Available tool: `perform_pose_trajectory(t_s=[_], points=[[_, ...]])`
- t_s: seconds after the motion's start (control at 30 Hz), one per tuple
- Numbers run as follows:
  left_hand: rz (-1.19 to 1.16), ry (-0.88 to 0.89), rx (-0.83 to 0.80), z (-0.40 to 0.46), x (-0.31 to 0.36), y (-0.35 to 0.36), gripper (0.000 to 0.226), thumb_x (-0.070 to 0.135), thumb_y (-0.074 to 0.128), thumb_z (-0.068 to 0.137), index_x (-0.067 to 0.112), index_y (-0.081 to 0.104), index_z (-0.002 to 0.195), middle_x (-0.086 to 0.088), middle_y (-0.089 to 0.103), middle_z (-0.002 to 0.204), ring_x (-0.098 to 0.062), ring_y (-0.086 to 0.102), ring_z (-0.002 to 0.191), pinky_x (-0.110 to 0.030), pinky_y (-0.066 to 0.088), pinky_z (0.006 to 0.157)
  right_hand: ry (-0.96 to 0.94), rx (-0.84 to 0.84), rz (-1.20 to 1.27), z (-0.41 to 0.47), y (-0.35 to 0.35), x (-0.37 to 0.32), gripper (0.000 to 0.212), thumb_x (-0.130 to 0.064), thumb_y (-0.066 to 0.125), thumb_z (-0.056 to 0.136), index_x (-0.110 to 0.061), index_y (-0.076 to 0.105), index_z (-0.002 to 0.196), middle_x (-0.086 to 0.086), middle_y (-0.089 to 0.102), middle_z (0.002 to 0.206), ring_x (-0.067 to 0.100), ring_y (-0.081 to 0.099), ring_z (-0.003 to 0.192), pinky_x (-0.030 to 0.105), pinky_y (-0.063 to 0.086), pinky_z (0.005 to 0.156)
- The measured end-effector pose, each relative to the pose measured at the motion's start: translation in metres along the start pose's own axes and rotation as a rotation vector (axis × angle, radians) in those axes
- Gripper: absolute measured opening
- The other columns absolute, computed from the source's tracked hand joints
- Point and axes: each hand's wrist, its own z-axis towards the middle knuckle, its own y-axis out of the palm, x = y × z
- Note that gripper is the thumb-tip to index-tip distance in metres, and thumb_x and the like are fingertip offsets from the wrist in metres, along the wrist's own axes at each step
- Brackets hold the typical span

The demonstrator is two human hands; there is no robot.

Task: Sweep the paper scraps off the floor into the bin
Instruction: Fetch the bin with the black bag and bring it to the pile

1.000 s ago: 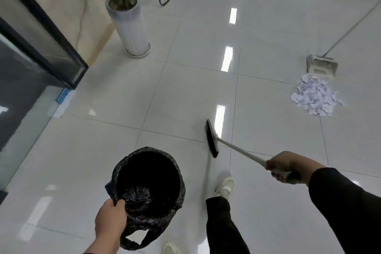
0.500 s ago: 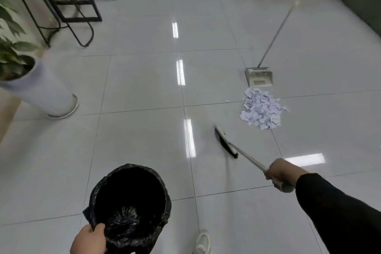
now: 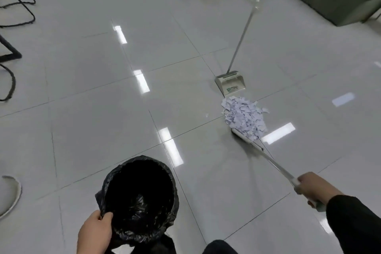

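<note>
Sweeping step in hand: right hand [image 3: 311, 188] clenched broom [image 3: 247, 140] against near edge of paper scraps [image 3: 244, 115] heaped before dustpan [image 3: 231, 82], left hand [image 3: 94, 233] gripped bin [image 3: 140, 198] rim; next, a push into dustpan

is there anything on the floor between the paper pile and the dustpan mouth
Nothing visible. The paper scraps lie right in front of the open mouth of the dustpan, with only a thin strip of bare tile between. The broom head, held by the right hand, sits on the pile's near side.
</note>
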Motion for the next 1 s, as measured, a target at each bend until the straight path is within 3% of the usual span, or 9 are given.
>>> perform_pose_trajectory(t_s=[0.13, 0.2, 0.23, 0.4, 0.47, 0.57, 0.7, 0.9, 1.0], points=[[0.083, 0.106, -0.015, 0.049, 0.088, -0.033, 0.021, 0.018, 0.057, 0.099, 0.003, 0.064, 0.086, -0.018, 0.062, 0.084, -0.037, 0.056, 0.087, -0.041, 0.039, 0.076, 0.009, -0.048, 0.056, -0.035, -0.053, -0.024, 0.025, -0.001, 0.058, 0.083, -0.011, 0.067, 0.103, 0.015, 0.055, 0.076, 0.024, 0.048, 0.049, 0.026, 0.042, 0.047], [0.148, 0.194, -0.038, 0.091, 0.163, -0.030, 0.022, 0.021, 0.057, 0.098, 0.003, 0.066, 0.090, -0.020, 0.064, 0.087, -0.038, 0.058, 0.087, -0.043, 0.044, 0.078, 0.047, -0.071, 0.147, -0.047, -0.090, -0.028, 0.031, -0.003, 0.060, 0.082, -0.018, 0.068, 0.107, 0.014, 0.053, 0.071, 0.024, 0.047, 0.046, 0.026, 0.042, 0.047], [0.129, 0.195, -0.003, 0.092, 0.169, -0.035, 0.023, 0.023, 0.057, 0.098, 0.003, 0.066, 0.091, -0.020, 0.065, 0.087, -0.039, 0.059, 0.087, -0.045, 0.046, 0.079, 0.039, -0.085, 0.166, -0.062, -0.097, -0.031, 0.034, -0.004, 0.062, 0.082, -0.023, 0.068, 0.109, 0.014, 0.054, 0.069, 0.024, 0.048, 0.047, 0.027, 0.042, 0.048], [0.178, 0.250, -0.006, 0.165, 0.306, -0.010, 0.023, 0.028, 0.056, 0.094, 0.008, 0.063, 0.084, -0.020, 0.068, 0.080, -0.041, 0.064, 0.080, -0.047, 0.053, 0.079, 0.077, -0.132, 0.455, -0.065, -0.132, -0.058, 0.034, -0.010, 0.065, 0.085, -0.031, 0.070, 0.112, 0.011, 0.058, 0.064, 0.024, 0.050, 0.049, 0.030, 0.043, 0.051], [0.171, 0.269, 0.015, 0.179, 0.346, -0.007, 0.022, 0.027, 0.056, 0.093, 0.008, 0.062, 0.082, -0.020, 0.067, 0.080, -0.042, 0.065, 0.079, -0.050, 0.055, 0.081, 0.062, -0.155, 0.547, -0.056, -0.138, -0.080, 0.033, -0.008, 0.063, 0.088, -0.031, 0.072, 0.110, 0.011, 0.059, 0.065, 0.023, 0.049, 0.050, 0.029, 0.042, 0.050], [0.196, 0.270, 0.060, 0.196, 0.409, -0.010, 0.025, 0.020, 0.054, 0.095, 0.002, 0.059, 0.079, -0.024, 0.062, 0.078, -0.041, 0.059, 0.076, -0.043, 0.046, 0.071, 0.073, -0.240, 0.652, -0.041, -0.148, -0.126, 0.032, -0.006, 0.061, 0.090, -0.029, 0.074, 0.108, 0.013, 0.058, 0.065, 0.024, 0.049, 0.054, 0.028, 0.040, 0.049], [0.225, 0.277, 0.079, 0.232, 0.482, -0.021, 0.024, 0.018, 0.051, 0.097, 0.001, 0.057, 0.081, -0.026, 0.061, 0.077, -0.041, 0.059, 0.073, -0.042, 0.046, 0.067, 0.098, -0.322, 0.722, -0.001, -0.157, -0.201, 0.031, -0.006, 0.061, 0.090, -0.022, 0.074, 0.112, 0.014, 0.059, 0.068, 0.024, 0.049, 0.055, 0.026, 0.040, 0.048], [0.255, 0.318, 0.030, 0.297, 0.568, -0.041, 0.020, 0.023, 0.052, 0.094, 0.008, 0.058, 0.082, -0.021, 0.065, 0.077, -0.042, 0.065, 0.073, -0.048, 0.055, 0.074, 0.131, -0.410, 0.656, 0.055, -0.156, -0.308, 0.036, -0.007, 0.064, 0.087, -0.018, 0.068, 0.120, 0.014, 0.061, 0.068, 0.022, 0.053, 0.051, 0.025, 0.043, 0.047], [0.282, 0.372, -0.053, 0.331, 0.613, -0.047, 0.020, 0.020, 0.053, 0.095, 0.006, 0.059, 0.082, -0.021, 0.064, 0.076, -0.041, 0.064, 0.073, -0.044, 0.051, 0.068, 0.162, -0.382, 0.601, 0.073, -0.162, -0.350, 0.031, -0.008, 0.064, 0.085, -0.015, 0.071, 0.115, 0.012, 0.061, 0.065, 0.022, 0.053, 0.049, 0.025, 0.044, 0.047]])
